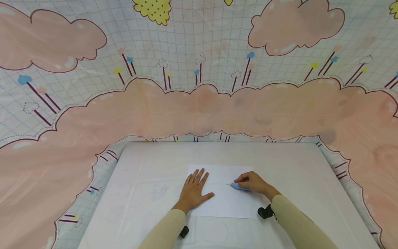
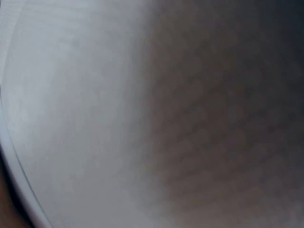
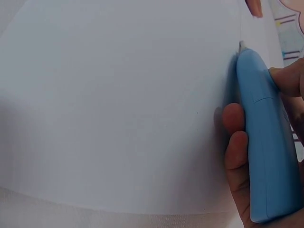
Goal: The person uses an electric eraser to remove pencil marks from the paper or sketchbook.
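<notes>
A sheet of white paper (image 1: 224, 204) lies on the white table. My left hand (image 1: 194, 193) rests on the paper's left part, fingers spread and straight. In my right hand (image 1: 253, 181) is a light blue electric eraser (image 3: 268, 142), gripped along its body with the thumb (image 3: 287, 78) on one side and curled fingers on the other. Its narrow pale tip (image 3: 242, 46) points toward the left hand and sits at the paper. A faint line runs across the sheet toward that tip. The left wrist view is a blur of pale surface and dark shadow.
The white tabletop (image 1: 140, 207) extends around the paper. A cloth with pink clouds (image 1: 199, 114) hangs behind and drapes beside the table. Black wrist devices (image 1: 265, 211) sit under both forearms, close to the tabletop.
</notes>
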`<state>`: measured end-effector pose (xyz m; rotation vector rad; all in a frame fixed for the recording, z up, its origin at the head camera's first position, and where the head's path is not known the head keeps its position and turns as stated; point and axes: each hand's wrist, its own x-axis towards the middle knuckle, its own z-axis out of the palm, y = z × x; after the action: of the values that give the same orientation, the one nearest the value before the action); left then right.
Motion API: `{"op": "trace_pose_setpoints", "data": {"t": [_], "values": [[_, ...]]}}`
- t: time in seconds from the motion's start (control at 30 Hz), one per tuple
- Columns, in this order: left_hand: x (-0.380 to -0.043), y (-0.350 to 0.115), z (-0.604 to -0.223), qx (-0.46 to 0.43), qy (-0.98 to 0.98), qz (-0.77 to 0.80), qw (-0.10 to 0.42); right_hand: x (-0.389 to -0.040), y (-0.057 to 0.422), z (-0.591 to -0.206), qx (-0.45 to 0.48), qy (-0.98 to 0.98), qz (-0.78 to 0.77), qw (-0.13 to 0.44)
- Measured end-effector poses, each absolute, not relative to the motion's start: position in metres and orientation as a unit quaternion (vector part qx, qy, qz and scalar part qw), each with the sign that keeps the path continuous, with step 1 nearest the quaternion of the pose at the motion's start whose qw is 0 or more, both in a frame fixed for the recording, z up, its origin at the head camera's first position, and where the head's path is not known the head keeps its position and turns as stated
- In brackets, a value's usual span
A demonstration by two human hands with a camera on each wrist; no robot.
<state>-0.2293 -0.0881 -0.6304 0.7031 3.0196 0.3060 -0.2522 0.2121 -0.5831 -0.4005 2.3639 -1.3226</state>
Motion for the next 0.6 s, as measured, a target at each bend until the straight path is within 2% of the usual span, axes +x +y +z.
{"op": "trace_pose_setpoints", "data": {"t": [0.6], "values": [[-0.228,-0.089,-0.632,0.226,0.969,0.096,0.006,-0.248,0.225,-0.583,-0.146,0.852,-0.465,0.19]]}}
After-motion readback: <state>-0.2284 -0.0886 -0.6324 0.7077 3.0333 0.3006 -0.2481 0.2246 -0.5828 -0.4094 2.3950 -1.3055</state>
